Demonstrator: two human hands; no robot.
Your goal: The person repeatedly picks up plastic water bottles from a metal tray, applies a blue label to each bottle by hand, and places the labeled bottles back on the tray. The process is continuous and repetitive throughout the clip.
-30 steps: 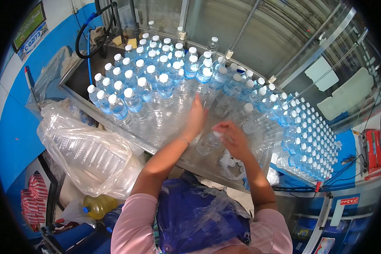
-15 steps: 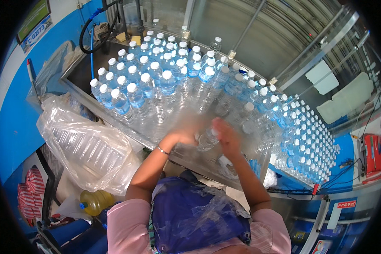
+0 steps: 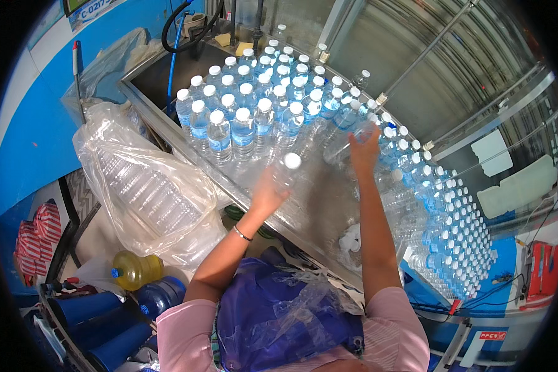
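Note:
My left hand [image 3: 268, 193] is closed around a clear plastic bottle [image 3: 284, 176] with a white cap, upright near the front edge of a metal counter; motion blurs both a little. My right hand [image 3: 364, 152] reaches farther out, its fingers wrapped round a clear bottle [image 3: 338, 150] that lies tilted; part of that bottle is behind the fingers. Beyond my left hand stand several rows of capped bottles [image 3: 243, 133] with blue labels. White bottle caps [image 3: 351, 239] lie in a small heap on the counter, left of my right forearm.
The metal counter [image 3: 307, 232] has a raised rim, and many more capped bottles [image 3: 459, 229] crowd its right side. A clear plastic sack [image 3: 149, 192] of bottles leans at the left. Below it lie a yellow jug [image 3: 139, 270] and a blue jug [image 3: 161, 297].
My hands have moved apart: the right went forward and right to a tilted bottle, the left now holds a capped bottle. The view has shifted, and the standing bottles appear farther right.

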